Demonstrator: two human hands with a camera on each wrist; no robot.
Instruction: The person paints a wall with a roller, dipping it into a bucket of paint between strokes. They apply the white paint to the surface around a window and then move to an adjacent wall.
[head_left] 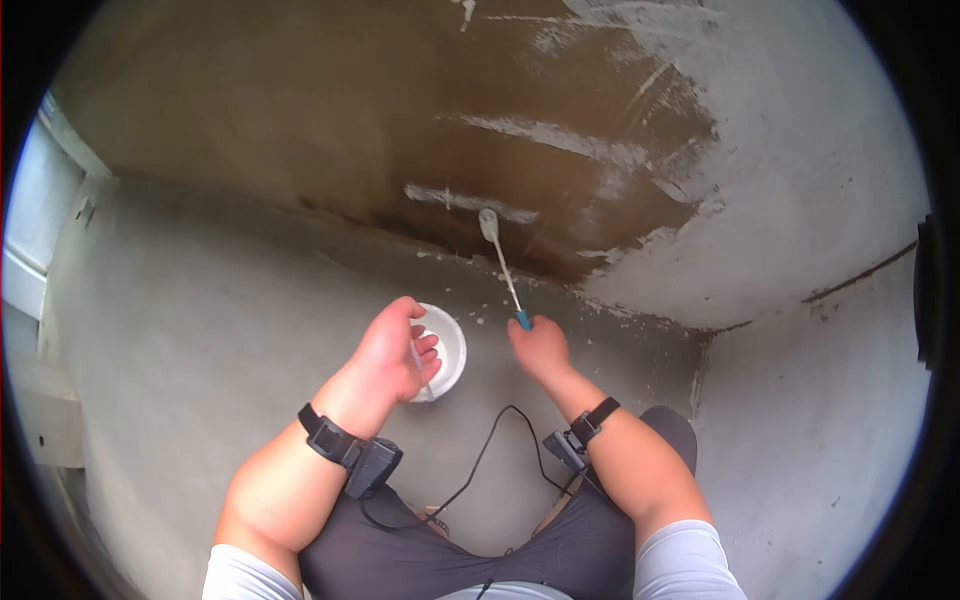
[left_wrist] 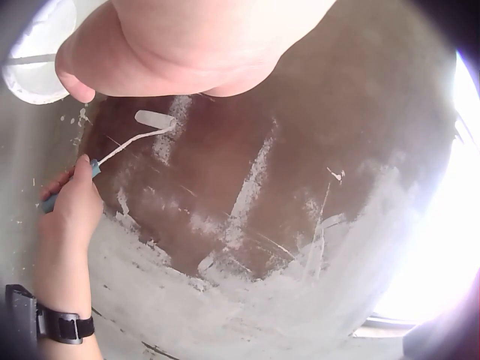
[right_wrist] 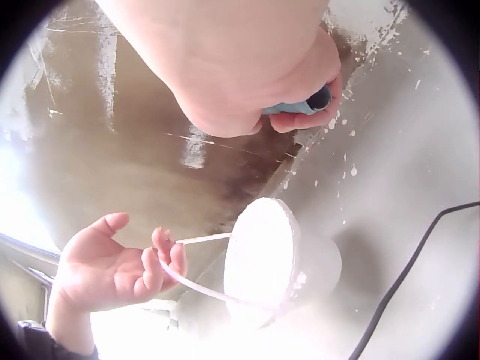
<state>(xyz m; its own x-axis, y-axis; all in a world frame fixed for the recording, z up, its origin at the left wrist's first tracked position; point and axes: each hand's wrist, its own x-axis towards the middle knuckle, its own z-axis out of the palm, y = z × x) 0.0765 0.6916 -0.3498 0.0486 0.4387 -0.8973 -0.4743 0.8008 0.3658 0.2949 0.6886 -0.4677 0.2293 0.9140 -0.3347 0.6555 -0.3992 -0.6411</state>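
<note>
My right hand (head_left: 542, 346) grips the blue handle (head_left: 524, 320) of a small paint roller. The white-coated roller head (head_left: 488, 224) is at the lower part of the brown wall (head_left: 300, 110), by a short white streak. On the left, a white bucket (head_left: 455, 350) hangs from its thin handle (right_wrist: 196, 288), which my left hand (head_left: 388, 350) holds hooked over curled fingers, thumb apart. The right wrist view shows the bucket (right_wrist: 319, 259) tilted, its inside glaring white. White streaks mark the wall, and a pale coat (head_left: 800, 150) covers its right side.
White drips spot the grey floor (head_left: 250, 300) along the wall's foot. A black cable (head_left: 490, 440) runs between the two wrist devices, over my lap. At right another pale wall (head_left: 800, 400) meets the corner; a light-coloured frame (head_left: 62, 415) stands at the far left.
</note>
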